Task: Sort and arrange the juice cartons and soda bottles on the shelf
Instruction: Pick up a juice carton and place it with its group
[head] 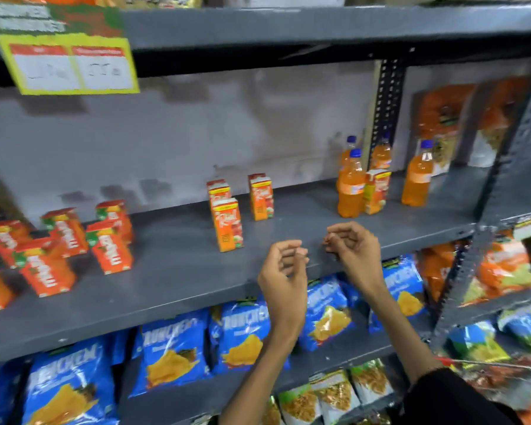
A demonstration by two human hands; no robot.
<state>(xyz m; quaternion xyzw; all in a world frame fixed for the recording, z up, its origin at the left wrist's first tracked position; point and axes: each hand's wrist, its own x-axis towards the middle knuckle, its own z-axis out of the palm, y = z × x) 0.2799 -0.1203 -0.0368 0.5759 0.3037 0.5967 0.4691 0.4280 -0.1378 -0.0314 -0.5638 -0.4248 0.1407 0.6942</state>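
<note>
1. Your left hand [284,268] is hanging loosely curled with nothing in it, fingers bent inward toward the palm, and it is touching nothing.
2. Your right hand [351,245] is curling the same way, fingertips drawn toward the thumb, and it is also holding nothing.
3. Both hands are hovering side by side just in front of the front edge of the shelf [178,271], forearms rising from the lower right; a dark sleeve [454,397] is covering your right arm near the bottom edge of the view.
4. Three upright juice cartons are standing near the middle of the shelf: the front carton [227,223] is sitting nearest your left hand, a second carton [219,189] is standing right behind it, and a third carton [260,197] is standing apart to their right.
5. A cluster of orange cartons [59,243] is crowding the left end of the shelf, set at mixed angles.
6. Orange soda bottles with blue caps are standing toward the right end: the front bottle [351,185] is touching or nearly touching one lone carton [376,191], two more are standing behind, and another bottle [417,176] is standing apart at the right.
7. Blue snack bags [169,354] are filling the shelf below.
</note>
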